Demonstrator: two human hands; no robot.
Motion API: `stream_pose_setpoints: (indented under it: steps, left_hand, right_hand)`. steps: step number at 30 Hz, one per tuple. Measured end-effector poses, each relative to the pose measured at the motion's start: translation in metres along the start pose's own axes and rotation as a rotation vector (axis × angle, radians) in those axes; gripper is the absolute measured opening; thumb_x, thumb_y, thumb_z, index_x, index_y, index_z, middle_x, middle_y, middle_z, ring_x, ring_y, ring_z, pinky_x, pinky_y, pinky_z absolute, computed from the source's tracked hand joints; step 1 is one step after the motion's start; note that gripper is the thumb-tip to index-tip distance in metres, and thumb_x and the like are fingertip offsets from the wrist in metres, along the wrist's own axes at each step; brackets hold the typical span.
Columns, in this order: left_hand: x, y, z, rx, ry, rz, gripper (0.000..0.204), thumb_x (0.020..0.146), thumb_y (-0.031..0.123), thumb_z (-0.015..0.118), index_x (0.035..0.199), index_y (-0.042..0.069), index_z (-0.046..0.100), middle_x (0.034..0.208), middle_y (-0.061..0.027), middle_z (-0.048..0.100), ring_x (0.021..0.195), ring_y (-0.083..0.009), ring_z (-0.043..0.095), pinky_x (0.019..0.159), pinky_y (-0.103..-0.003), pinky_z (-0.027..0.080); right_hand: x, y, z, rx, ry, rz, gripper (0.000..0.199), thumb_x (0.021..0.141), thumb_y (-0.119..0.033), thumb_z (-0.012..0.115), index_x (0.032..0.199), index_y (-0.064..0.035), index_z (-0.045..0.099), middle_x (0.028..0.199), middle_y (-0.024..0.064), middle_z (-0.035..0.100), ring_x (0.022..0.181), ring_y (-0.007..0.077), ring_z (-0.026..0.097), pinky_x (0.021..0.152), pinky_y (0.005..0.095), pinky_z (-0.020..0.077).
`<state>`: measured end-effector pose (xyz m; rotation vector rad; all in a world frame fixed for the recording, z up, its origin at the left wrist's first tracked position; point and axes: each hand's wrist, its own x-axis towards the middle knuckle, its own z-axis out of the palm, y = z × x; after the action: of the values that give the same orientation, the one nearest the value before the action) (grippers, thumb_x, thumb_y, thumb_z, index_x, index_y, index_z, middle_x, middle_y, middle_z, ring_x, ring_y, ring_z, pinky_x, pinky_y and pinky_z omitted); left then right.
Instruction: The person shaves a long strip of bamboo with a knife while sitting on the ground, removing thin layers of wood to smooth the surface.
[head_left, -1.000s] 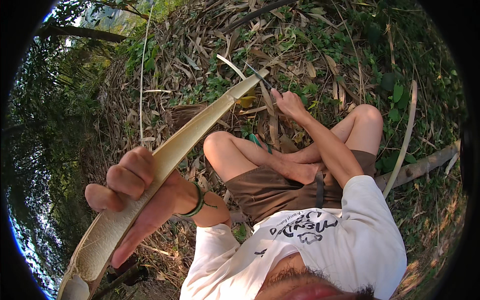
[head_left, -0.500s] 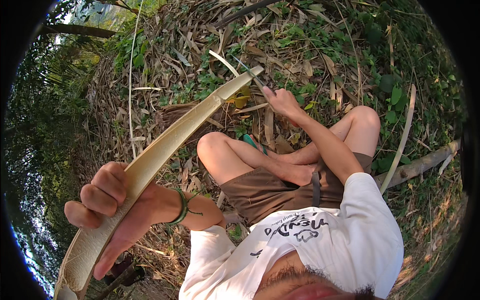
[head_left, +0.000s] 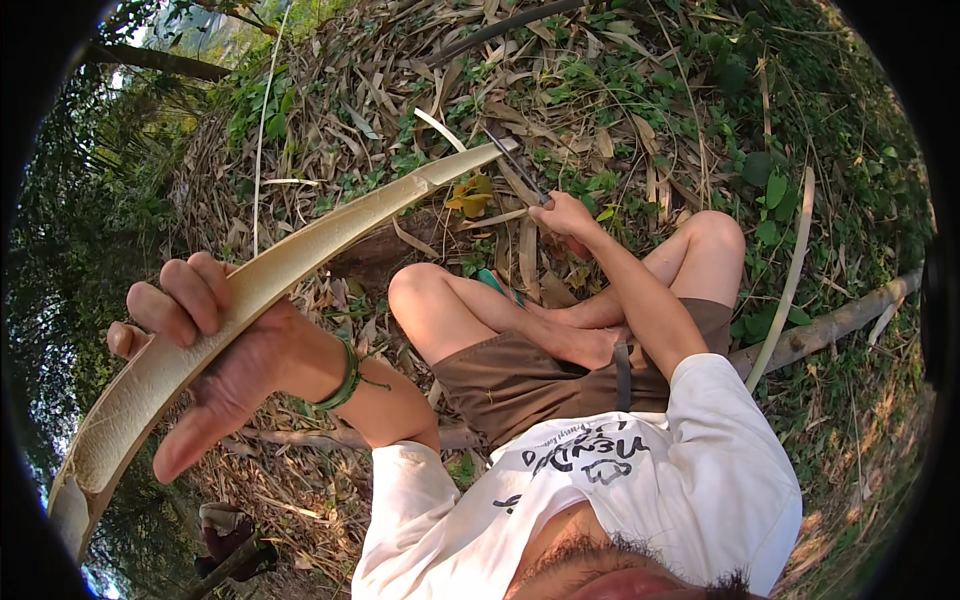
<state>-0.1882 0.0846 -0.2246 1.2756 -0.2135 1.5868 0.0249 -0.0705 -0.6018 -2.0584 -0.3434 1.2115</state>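
A long, pale piece of split bamboo (head_left: pixel 300 252), hollow side up, runs from the lower left toward the upper middle. My left hand (head_left: pixel 235 345) holds it near its broad end, fingers curled over the far edge and thumb stretched out beneath. My right hand (head_left: pixel 567 217) is closed round the handle of a knife (head_left: pixel 522 172). The narrow blade lies across the thin far tip of the bamboo. A short pale strip (head_left: pixel 440 129) slants beside that tip; whether it is attached cannot be told.
My crossed legs (head_left: pixel 470 315) are below the knife, one foot in a green sandal (head_left: pixel 497 284). Dry leaves and green plants cover the ground. A pale bamboo strip (head_left: pixel 790 285) leans over a log (head_left: pixel 850 325) at right. One thin strip (head_left: pixel 265 130) rises at upper left.
The bamboo's broad end and my left hand have moved up and left, and the thumb has spread away. The knife has turned, its handle shifting down and right.
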Motion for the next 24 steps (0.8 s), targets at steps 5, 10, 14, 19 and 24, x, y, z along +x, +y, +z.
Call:
stream_pose_setpoints:
  steps: [5, 10, 14, 19, 24]
  left_hand:
    - [0.005, -0.028, 0.021, 0.410, 0.415, 0.137, 0.080, 0.082, 0.086, 0.046, 0.086, 0.006, 0.052, 0.072, -0.0025, 0.048, 0.059, -0.0145, 0.050, 0.053, -0.027, 0.043]
    - [0.037, 0.003, -0.006, 0.169, 0.096, 0.038, 0.085, 0.083, 0.087, 0.034, 0.084, 0.005, 0.055, 0.073, -0.0042, 0.057, 0.061, -0.0206, 0.060, 0.058, -0.037, 0.051]
    - [0.052, 0.027, -0.005, -0.003, -0.198, -0.053, 0.081, 0.086, 0.086, 0.031, 0.086, 0.011, 0.061, 0.071, -0.0028, 0.055, 0.057, -0.0199, 0.054, 0.056, -0.035, 0.048]
    - [0.060, 0.014, -0.009, -0.066, -0.311, -0.174, 0.073, 0.091, 0.080, 0.025, 0.089, 0.020, 0.066, 0.064, 0.0003, 0.049, 0.051, -0.0172, 0.043, 0.050, -0.031, 0.038]
    - [0.073, -0.001, -0.017, 0.080, -0.221, -0.097, 0.062, 0.089, 0.079, 0.035, 0.086, 0.022, 0.058, 0.060, 0.0033, 0.040, 0.051, -0.0140, 0.038, 0.050, -0.030, 0.033]
  right_hand:
    - [-0.009, 0.038, -0.018, -0.148, 0.116, 0.035, 0.041, 0.089, -0.039, 0.069, 0.098, 0.0004, 0.069, 0.093, 0.0177, 0.072, 0.089, 0.0338, 0.070, 0.079, 0.0452, 0.0521]
    - [-0.025, 0.064, -0.013, 0.114, 0.289, -0.119, 0.047, 0.089, -0.042, 0.068, 0.101, 0.0036, 0.064, 0.098, 0.0204, 0.070, 0.092, 0.0356, 0.069, 0.081, 0.0463, 0.0505]
    - [-0.046, 0.039, -0.020, 0.028, 0.269, -0.085, 0.059, 0.093, -0.056, 0.057, 0.097, 0.0020, 0.065, 0.091, 0.0209, 0.070, 0.089, 0.0378, 0.069, 0.080, 0.0471, 0.0501]
    - [-0.084, -0.024, -0.019, 0.113, 0.243, -0.282, 0.070, 0.093, -0.065, 0.053, 0.080, 0.0024, 0.065, 0.070, 0.0148, 0.066, 0.072, 0.0322, 0.065, 0.070, 0.0434, 0.0489]
    - [-0.118, -0.083, -0.013, 0.444, 0.247, -0.688, 0.060, 0.100, -0.053, 0.052, 0.080, 0.0021, 0.062, 0.060, 0.0097, 0.055, 0.057, 0.0141, 0.047, 0.055, 0.0359, 0.0413]
